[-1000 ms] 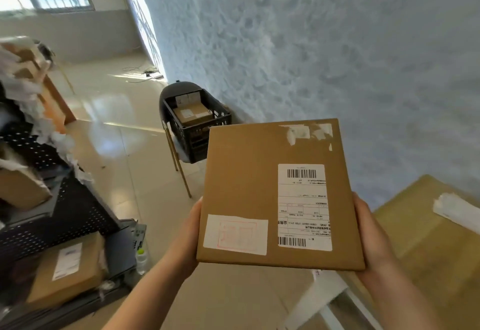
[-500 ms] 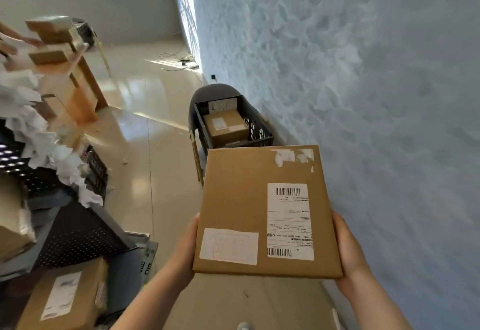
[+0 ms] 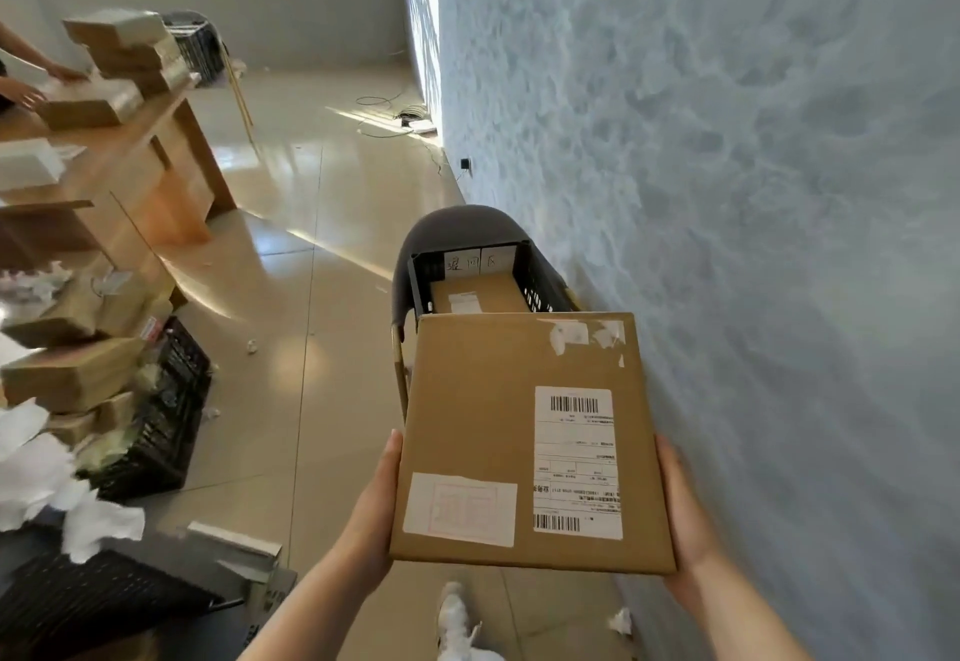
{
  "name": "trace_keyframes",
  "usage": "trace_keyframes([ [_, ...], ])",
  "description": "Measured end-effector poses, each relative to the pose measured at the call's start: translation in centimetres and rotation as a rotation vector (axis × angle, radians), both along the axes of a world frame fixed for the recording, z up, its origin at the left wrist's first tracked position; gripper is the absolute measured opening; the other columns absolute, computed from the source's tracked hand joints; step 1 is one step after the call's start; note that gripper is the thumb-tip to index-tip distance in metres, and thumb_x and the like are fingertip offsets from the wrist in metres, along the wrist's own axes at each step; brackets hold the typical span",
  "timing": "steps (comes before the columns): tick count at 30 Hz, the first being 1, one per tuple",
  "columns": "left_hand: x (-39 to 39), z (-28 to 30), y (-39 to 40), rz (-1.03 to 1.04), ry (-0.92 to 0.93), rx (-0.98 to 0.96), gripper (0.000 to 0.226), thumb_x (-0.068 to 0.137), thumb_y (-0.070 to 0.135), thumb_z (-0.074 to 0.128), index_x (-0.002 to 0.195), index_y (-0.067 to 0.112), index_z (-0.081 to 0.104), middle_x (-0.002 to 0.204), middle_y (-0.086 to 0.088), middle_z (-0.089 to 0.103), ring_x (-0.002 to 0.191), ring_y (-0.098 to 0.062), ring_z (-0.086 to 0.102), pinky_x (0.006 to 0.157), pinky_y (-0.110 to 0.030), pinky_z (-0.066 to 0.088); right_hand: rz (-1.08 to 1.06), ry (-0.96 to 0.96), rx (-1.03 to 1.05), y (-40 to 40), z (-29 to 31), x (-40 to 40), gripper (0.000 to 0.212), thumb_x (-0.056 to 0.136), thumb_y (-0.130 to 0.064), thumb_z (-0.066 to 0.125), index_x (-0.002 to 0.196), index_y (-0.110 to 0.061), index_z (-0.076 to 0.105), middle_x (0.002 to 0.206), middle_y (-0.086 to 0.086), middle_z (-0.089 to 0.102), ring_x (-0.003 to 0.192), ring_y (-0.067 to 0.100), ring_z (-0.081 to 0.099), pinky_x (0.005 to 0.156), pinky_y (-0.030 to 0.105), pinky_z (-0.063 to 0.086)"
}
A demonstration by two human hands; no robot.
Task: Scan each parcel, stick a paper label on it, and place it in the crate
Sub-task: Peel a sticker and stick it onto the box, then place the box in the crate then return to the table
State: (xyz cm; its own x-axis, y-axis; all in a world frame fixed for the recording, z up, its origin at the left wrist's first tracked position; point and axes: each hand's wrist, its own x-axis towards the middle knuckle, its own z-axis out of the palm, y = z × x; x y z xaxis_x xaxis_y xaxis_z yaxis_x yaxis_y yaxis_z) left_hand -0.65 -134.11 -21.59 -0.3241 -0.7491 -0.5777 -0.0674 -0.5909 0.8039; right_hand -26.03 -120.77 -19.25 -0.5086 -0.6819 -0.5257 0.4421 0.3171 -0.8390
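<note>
I hold a flat brown cardboard parcel [image 3: 478,431] level in front of me, my left hand [image 3: 376,515] on its left edge and my right hand [image 3: 680,515] on its right edge. It carries a white barcode shipping label [image 3: 576,463] and a paler paper label [image 3: 460,507] at its near left corner. Just beyond the parcel's far edge stands a black crate [image 3: 540,281] on a dark chair [image 3: 447,229] by the wall. Another brown parcel [image 3: 483,294] lies inside the crate.
A textured blue-grey wall [image 3: 753,192] runs along the right. At left are a wooden table [image 3: 130,161] stacked with parcels, another person's hands [image 3: 31,83], black crates [image 3: 166,411] with parcels and crumpled paper. The tiled floor [image 3: 322,348] lies between.
I have walked toward the chair; the crate is now much nearer, just past the parcel's far edge. Both hands keep the same hold on the parcel.
</note>
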Motion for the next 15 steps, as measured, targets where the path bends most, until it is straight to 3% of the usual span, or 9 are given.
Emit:
trace_keyframes([
  [4,-3.8,-1.4,-8.3,-0.023,-0.012,0.042,0.064,0.094,0.067,0.028,0.119,0.022,0.067,0.107,-0.008,0.076,0.101,-0.026,0.072,0.100,-0.047,0.050,-0.025,-0.006,0.051,-8.4,-1.8,-3.8,0.059,0.094,-0.063,0.043,0.107,-0.017,0.076,0.102,0.015,0.076,0.092,0.034,0.074,0.090,0.050,0.055],
  [8,-7.2,-3.3,-16.3,-0.085,-0.070,0.096,0.061,0.099,0.065,0.026,0.121,0.025,0.066,0.107,-0.005,0.077,0.103,-0.025,0.072,0.103,-0.047,0.049,0.036,-0.015,0.097,-16.5,-3.7,-7.8,0.070,0.079,-0.074,0.050,0.117,-0.019,0.072,0.113,0.016,0.073,0.103,0.035,0.070,0.099,0.054,0.050],
  [10,-9.0,-4.6,-19.6,-0.096,-0.146,0.071,0.052,0.100,0.063,0.028,0.125,0.031,0.061,0.107,0.003,0.076,0.105,-0.018,0.069,0.103,-0.043,0.048,0.047,0.021,0.119,-20.1,-4.7,-10.1,0.061,0.087,-0.066,0.047,0.116,-0.018,0.072,0.107,0.014,0.075,0.099,0.033,0.072,0.096,0.050,0.052],
  [15,-13.6,-8.8,-26.7,-0.121,-0.275,0.052,0.053,0.099,0.063,0.031,0.138,0.032,0.050,0.134,0.007,0.060,0.123,-0.016,0.055,0.111,-0.045,0.041,0.162,0.149,0.202,-29.8,-7.1,-15.3,0.044,0.100,-0.053,0.040,0.112,-0.023,0.070,0.098,0.008,0.077,0.093,0.029,0.073,0.087,0.045,0.056],
])
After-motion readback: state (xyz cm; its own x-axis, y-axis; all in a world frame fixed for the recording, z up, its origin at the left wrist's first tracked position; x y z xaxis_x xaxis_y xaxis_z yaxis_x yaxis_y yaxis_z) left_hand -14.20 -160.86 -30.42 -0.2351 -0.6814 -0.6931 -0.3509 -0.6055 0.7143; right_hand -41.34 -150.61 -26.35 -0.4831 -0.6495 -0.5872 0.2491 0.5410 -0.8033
